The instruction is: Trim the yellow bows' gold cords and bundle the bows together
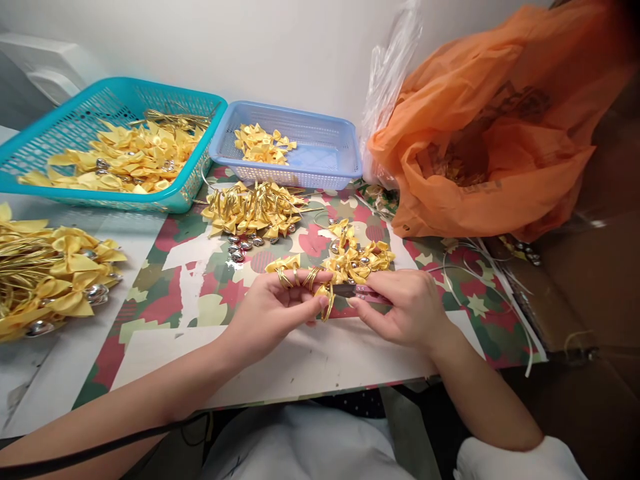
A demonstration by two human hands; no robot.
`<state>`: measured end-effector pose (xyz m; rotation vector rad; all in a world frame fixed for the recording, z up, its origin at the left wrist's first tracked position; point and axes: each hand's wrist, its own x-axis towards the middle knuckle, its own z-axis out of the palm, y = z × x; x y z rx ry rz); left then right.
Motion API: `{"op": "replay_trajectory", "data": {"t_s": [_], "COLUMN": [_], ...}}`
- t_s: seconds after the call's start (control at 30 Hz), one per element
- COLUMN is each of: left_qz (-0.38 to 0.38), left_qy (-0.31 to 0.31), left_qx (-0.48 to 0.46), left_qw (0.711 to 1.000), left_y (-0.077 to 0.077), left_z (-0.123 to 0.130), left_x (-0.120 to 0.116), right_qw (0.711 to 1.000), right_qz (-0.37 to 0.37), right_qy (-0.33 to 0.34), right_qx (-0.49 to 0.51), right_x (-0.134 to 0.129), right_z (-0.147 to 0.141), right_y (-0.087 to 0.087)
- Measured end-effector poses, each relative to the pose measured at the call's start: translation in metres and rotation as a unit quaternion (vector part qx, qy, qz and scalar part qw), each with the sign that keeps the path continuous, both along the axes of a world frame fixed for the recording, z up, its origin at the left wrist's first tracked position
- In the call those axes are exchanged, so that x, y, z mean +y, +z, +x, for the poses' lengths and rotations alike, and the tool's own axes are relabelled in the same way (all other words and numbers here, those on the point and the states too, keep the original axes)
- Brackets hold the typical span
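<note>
My left hand (280, 303) is closed on a yellow ribbon bow (326, 292) with gold cord loops, thumb and fingertips pinching it near the table's front. More gold cord loops lie across its fingers. Pinched in my right hand (407, 307) is a small pinkish tool (373, 295) with a dark part pointing at the bow; its kind is not clear. Just beyond both hands lies a small heap of yellow bows (357, 257) with silver bells. A bigger pile of bows (257, 210) with gold cord and bells sits further back to the left.
A teal basket (170, 198) of yellow bows stands at back left, beside a blue basket (287, 177) with fewer bows. An orange plastic bag (500, 200) slumps at the right. Another bow bundle (65, 273) lies far left. White strands (527, 347) trail over the patterned table covering.
</note>
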<state>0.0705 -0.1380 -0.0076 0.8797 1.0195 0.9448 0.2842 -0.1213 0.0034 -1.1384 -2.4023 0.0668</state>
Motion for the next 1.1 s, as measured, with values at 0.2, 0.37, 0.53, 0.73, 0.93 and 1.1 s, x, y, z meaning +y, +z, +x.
{"op": "replay_trajectory", "data": {"t_s": [0.2,0.37,0.53,0.73,0.93,1.1], "left_qz": [-0.002,0.001,0.004,0.013,0.032,0.036], "left_qy": [0.0,-0.002,-0.003,-0.001,0.0,-0.055], "left_qx": [0.023,0.038,0.044,0.042,0.004,-0.048], "left_qw": [1.0,0.999,0.999,0.999,0.999,0.997], "left_y": [-0.001,0.0,-0.001,-0.002,-0.002,-0.006], "left_z": [0.0,0.001,0.0,-0.003,-0.001,0.0], "left_x": [0.0,0.001,0.002,0.002,0.001,0.0], "right_qw": [1.0,1.0,1.0,0.998,0.977,0.921], "right_qz": [0.014,0.021,0.014,-0.049,-0.109,-0.252], "right_qy": [0.007,0.012,0.015,-0.025,-0.067,-0.025], "right_qx": [-0.008,-0.013,-0.005,0.039,0.168,0.296], "right_x": [0.0,0.0,0.0,0.004,0.009,0.001], "right_z": [0.0,0.0,0.0,0.006,0.006,-0.012], "right_y": [0.001,0.001,0.001,0.005,0.006,0.003]}}
